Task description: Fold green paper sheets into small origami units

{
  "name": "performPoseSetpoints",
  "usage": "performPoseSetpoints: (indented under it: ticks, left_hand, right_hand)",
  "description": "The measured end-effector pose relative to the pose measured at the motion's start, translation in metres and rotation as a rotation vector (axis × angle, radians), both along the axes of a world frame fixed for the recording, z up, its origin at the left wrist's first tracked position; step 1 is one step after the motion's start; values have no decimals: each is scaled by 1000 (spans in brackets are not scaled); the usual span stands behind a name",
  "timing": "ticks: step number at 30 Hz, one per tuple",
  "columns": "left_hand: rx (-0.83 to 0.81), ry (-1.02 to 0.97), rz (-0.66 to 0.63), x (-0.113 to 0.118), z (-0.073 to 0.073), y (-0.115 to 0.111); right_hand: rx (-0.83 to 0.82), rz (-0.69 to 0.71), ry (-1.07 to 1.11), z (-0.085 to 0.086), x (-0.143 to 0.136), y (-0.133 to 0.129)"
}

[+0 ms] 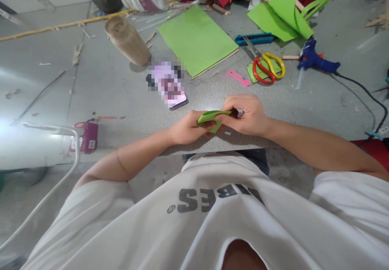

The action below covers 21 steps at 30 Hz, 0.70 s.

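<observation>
A small folded piece of green paper (pixel 209 117) is held between my two hands, just above the table's near edge. My left hand (pixel 187 129) grips its left side, thumb on top. My right hand (pixel 245 114) pinches its right end, with the fingertips partly hidden behind the paper. Beyond the hands lie a phone (pixel 168 84) with a lit, blurred screen and a pink folding knife-like tool (pixel 239 78). Scissors (pixel 263 68) with one red and one yellow handle rest on small green paper pieces (pixel 252 74).
A large green sheet (pixel 197 39) lies behind the phone, beside a blue utility knife (pixel 254 39). At right is a blue glue gun (pixel 317 57) with a trailing cord. A brownish bottle (pixel 127 41) stands at left; a purple box (pixel 88 136) sits near the left edge.
</observation>
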<state>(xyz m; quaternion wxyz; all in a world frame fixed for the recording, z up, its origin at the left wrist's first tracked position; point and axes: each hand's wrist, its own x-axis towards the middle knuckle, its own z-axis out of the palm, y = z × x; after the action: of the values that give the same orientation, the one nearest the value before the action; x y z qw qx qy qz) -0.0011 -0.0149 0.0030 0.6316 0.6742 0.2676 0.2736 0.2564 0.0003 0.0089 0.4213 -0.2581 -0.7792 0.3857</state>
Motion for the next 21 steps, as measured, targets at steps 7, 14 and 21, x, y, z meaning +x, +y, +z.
performPoseSetpoints:
  ticks: [7,14,21]
  left_hand:
    - [131,121,81,-2,-1,0]
    - [692,453,466,-62,27,50]
    - [523,896,791,-109,43,90]
  right_hand:
    - [-191,14,-103,5,0,0]
    - [-330,-131,-54,1,3,4]
    - [-342,-125,-53,1,1,3]
